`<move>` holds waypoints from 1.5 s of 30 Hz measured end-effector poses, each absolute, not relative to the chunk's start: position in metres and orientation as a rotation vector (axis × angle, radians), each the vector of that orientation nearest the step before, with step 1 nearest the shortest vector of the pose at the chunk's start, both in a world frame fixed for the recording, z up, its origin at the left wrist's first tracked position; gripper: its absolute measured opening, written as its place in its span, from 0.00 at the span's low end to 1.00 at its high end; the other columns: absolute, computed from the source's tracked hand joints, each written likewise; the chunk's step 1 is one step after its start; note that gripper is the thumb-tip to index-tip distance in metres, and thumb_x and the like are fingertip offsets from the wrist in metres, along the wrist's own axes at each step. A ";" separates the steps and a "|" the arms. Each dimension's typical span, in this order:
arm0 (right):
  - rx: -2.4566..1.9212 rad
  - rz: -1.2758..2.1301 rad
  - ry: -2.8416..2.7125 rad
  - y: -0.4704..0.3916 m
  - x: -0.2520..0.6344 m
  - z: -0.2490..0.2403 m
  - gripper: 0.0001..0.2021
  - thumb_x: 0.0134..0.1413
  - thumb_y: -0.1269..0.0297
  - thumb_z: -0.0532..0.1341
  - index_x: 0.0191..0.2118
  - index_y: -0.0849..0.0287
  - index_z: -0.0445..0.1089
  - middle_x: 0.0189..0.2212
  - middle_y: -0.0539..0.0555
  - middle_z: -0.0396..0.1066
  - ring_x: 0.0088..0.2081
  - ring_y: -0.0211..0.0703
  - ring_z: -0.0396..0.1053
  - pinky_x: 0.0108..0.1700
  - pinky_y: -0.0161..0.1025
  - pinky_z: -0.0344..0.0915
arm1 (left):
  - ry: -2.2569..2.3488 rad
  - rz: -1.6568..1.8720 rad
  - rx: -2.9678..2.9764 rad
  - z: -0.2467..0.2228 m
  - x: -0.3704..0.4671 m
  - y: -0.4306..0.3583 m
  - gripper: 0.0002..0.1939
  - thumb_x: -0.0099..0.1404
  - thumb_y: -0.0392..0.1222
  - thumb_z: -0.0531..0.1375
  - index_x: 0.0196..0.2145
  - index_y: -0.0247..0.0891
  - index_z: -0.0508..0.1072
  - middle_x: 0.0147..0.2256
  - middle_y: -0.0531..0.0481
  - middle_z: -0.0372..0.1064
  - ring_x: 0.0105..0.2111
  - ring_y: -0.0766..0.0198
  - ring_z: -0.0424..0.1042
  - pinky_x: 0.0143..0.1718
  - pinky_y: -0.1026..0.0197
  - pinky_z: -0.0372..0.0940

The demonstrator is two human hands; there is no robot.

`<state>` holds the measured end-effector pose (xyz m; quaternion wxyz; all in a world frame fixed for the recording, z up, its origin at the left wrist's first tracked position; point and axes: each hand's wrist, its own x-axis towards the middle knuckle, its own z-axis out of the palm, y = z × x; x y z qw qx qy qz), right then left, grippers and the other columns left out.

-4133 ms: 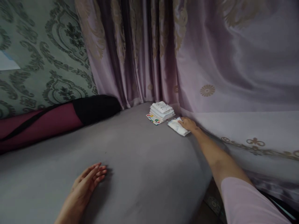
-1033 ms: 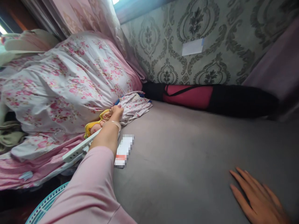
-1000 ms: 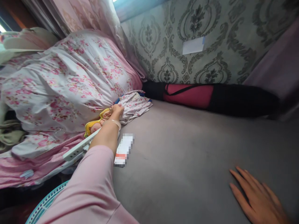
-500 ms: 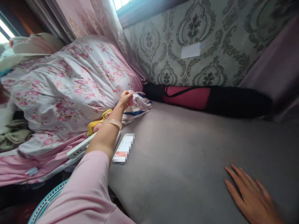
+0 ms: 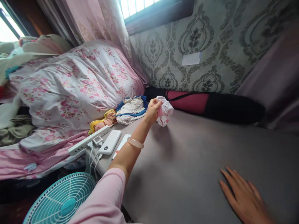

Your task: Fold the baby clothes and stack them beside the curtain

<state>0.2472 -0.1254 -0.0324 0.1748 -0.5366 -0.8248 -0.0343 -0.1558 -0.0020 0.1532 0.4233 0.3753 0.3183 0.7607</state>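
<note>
Closed around a small bunched white cloth with pink print (image 5: 165,112), my left hand (image 5: 153,110) holds it above the grey surface (image 5: 187,161). The cloth hangs crumpled, so its kind of garment cannot be made out. Just left of that hand lies a pile of folded clothes (image 5: 131,110), white and blue. My right hand (image 5: 244,194) rests on the grey surface at the lower right, fingers stretched out, holding nothing. Under my left forearm, a phone (image 5: 121,145) is partly covered.
A white power bank (image 5: 110,142), a power strip (image 5: 90,140) with plugged cables and a yellow plush item (image 5: 102,122) line the left edge. Below stands a teal fan (image 5: 67,199). A long black and maroon bag (image 5: 189,102) lies along the wall; a flowered cover (image 5: 77,84) is at left.
My left hand has lifted the printed cloth from the clothes pile and moved it right. My right hand stays nearly where it was. The view has shifted slightly, showing more of the fan.
</note>
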 end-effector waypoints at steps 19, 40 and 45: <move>-1.326 0.629 -1.705 -0.047 0.121 0.057 0.17 0.56 0.52 0.53 0.35 0.61 0.71 0.25 0.52 0.71 0.30 0.44 0.68 0.34 0.39 0.63 | 0.581 1.723 0.845 0.140 -0.021 -0.051 0.23 0.48 0.45 0.71 0.39 0.41 0.66 0.33 0.54 0.71 0.31 0.65 0.72 0.37 0.62 0.64; -1.407 0.328 -1.333 -0.063 0.246 0.127 0.13 0.50 0.55 0.62 0.37 0.58 0.75 0.33 0.54 0.76 0.34 0.47 0.72 0.36 0.40 0.66 | 0.655 1.251 0.621 0.104 -0.030 -0.046 0.21 0.59 0.55 0.63 0.42 0.36 0.72 0.30 0.47 0.74 0.28 0.61 0.74 0.32 0.60 0.67; -1.550 0.132 -1.445 -0.055 0.252 0.117 0.14 0.55 0.55 0.58 0.38 0.60 0.75 0.34 0.56 0.75 0.36 0.49 0.72 0.40 0.43 0.65 | 0.518 1.161 0.629 0.113 -0.031 -0.055 0.29 0.63 0.64 0.55 0.49 0.38 0.71 0.36 0.42 0.75 0.37 0.53 0.76 0.37 0.55 0.68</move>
